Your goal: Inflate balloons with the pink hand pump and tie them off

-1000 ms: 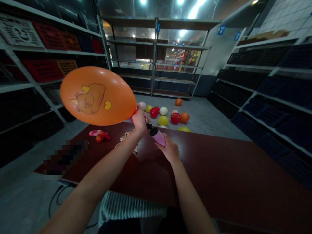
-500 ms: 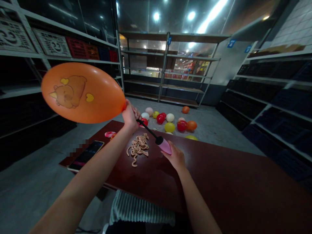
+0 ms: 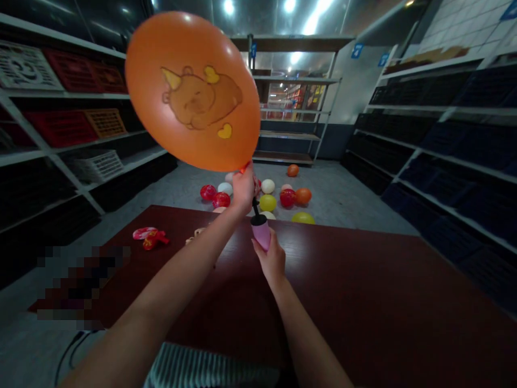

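Observation:
A large inflated orange balloon [image 3: 197,102] printed with a sleeping bear and yellow hearts rises above the table. My left hand [image 3: 244,188] is closed round its neck, where it meets the nozzle end of a hand pump. Below, my right hand [image 3: 272,258] grips the pink body of the balloon pump [image 3: 262,231], whose black rod points up to the left hand. The nozzle itself is hidden by my left fingers. Behind my left forearm, tan long twisted balloons [image 3: 196,234] are partly covered. Uninflated red and pink balloons [image 3: 153,238] lie on the table's left.
The dark red-brown table [image 3: 355,291] spreads before me. Inflated balloons [image 3: 288,198] in several colours rest on the grey floor beyond. Shelves with crates [image 3: 68,126] stand left, a metal rack [image 3: 291,134] behind, and dark crates [image 3: 444,178] right. A blurred patch covers the table's left corner.
The balloon has swung up and right and stands more upright. Both hands have come closer together, with less pump rod showing between them. The view has turned left.

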Available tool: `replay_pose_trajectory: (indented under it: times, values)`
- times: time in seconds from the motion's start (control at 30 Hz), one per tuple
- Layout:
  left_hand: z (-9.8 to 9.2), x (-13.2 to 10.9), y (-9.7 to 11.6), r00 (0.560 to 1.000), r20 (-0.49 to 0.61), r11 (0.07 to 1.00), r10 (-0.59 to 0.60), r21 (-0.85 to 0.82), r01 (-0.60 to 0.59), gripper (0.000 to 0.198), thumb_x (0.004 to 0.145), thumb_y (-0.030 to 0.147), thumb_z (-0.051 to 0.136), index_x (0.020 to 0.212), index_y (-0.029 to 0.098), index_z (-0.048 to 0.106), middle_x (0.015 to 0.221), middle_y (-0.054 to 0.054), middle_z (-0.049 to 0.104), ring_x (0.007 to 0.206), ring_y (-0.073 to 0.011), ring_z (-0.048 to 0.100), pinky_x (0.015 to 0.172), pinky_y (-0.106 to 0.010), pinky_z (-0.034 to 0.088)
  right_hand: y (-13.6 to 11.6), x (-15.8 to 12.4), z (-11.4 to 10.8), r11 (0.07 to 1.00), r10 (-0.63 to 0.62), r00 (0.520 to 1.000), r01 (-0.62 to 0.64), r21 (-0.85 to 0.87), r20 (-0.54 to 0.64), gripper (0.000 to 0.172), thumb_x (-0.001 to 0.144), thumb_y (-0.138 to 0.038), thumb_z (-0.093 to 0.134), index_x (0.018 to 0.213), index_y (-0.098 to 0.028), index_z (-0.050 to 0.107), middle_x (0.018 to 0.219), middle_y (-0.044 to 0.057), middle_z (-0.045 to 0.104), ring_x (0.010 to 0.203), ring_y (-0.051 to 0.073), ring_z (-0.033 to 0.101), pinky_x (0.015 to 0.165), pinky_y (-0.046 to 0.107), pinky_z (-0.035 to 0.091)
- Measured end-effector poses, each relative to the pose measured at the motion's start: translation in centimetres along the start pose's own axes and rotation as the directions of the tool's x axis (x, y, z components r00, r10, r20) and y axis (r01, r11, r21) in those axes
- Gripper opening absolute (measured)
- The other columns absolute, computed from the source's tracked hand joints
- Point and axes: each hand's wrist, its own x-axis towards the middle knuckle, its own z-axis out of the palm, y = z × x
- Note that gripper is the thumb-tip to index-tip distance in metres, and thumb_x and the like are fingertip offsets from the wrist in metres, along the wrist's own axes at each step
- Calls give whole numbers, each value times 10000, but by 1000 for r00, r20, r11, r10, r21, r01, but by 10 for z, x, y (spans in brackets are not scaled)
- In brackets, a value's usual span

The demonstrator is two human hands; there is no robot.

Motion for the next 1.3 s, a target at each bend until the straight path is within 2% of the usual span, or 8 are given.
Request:
replay_pose_trajectory:
  times: [0.13,0.27,0.4,0.6,0.77,0.9,1.07,1.3]
  values:
    - [7,-17,-38,998,6,995,-68,75,67,673,902,656,602,461,227,331,324,50,306,236,-70,290,274,-220,205,-1,2,-4,994,99,994,-96,-54,38,559,945,-542,570,1355,-162,556,1069,124,776,863,289,769,687,322,558]
    - [-2,-21,-38,997,-14,995,-74,61,74,672,925,633,584,459,225,323,317,50,306,231,-67,289,273,-217,197,0,3,-6,993,90,993,-83,-87,79,549,944,-535,588,1368,-186,551,1083,103,777,888,274,765,701,302,544]
    - [-27,-22,-19,987,-113,994,-113,-27,110,675,945,629,556,469,227,296,320,58,275,230,-67,260,276,-215,201,1,4,-7,988,-13,993,30,-149,117,582,912,-531,649,1375,-190,558,1134,102,769,883,272,764,691,305,541]
    - [-70,-28,16,970,-237,986,-53,-166,13,672,953,637,540,485,217,305,327,66,256,249,-67,251,287,-212,215,-2,1,-10,953,-220,968,241,-186,124,568,891,-539,684,1328,-188,595,1178,104,758,927,262,757,703,293,536]
    - [-96,-27,59,960,-281,971,-13,-232,-55,678,953,647,530,496,210,285,337,61,255,261,-67,254,298,-215,204,-2,-3,-12,897,-382,922,388,-210,71,527,907,-538,665,1271,-158,626,1095,108,777,854,243,761,699,292,531]
    - [-107,-29,97,960,-280,960,4,-266,-82,652,993,597,494,512,207,291,344,61,239,271,-69,232,302,-219,208,-4,-5,-14,859,-468,884,455,-237,1,498,916,-538,656,1227,-149,649,1013,110,787,799,234,758,717,300,539]
    - [-98,-34,123,970,-234,960,61,-252,-121,640,980,596,520,534,206,278,367,66,220,281,-61,208,304,-223,189,-6,-5,-14,858,-483,874,463,-224,-46,488,936,-543,621,1224,-151,649,1028,128,783,801,237,757,728,312,557]
    - [-49,-15,103,987,-110,970,117,-201,-137,586,948,602,583,588,215,330,412,64,242,297,-65,249,326,-236,212,4,-7,-9,924,-367,921,345,-163,-131,567,957,-596,547,1233,-108,631,986,158,783,758,248,759,687,315,569]
